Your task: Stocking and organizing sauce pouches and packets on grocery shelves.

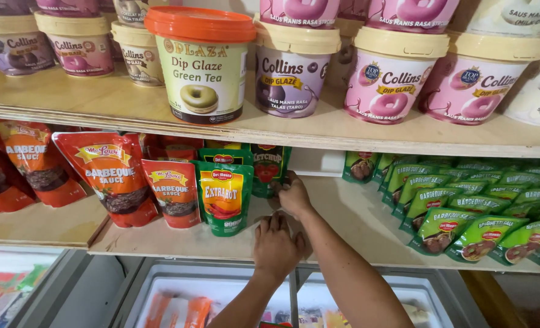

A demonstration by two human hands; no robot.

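Observation:
My right hand [294, 195] reaches onto the lower wooden shelf [355, 209], its fingers curled on the lower right edge of a dark green sauce pouch [268, 169] that stands at the back. My left hand [276, 246] lies palm down on the shelf's front edge with fingers spread and nothing in it. It is just right of a green and yellow sauce pouch [224, 197]. Red and orange sauce pouches [115, 176] stand to the left of that pouch.
Rows of green sauce pouches [464, 212] lie at the right of the shelf. On the upper shelf [130, 112] stand an orange-lidded tub [203, 64] and several cream-lidded glaze tubs [291, 67]. A glass-topped freezer chest [221, 297] sits below.

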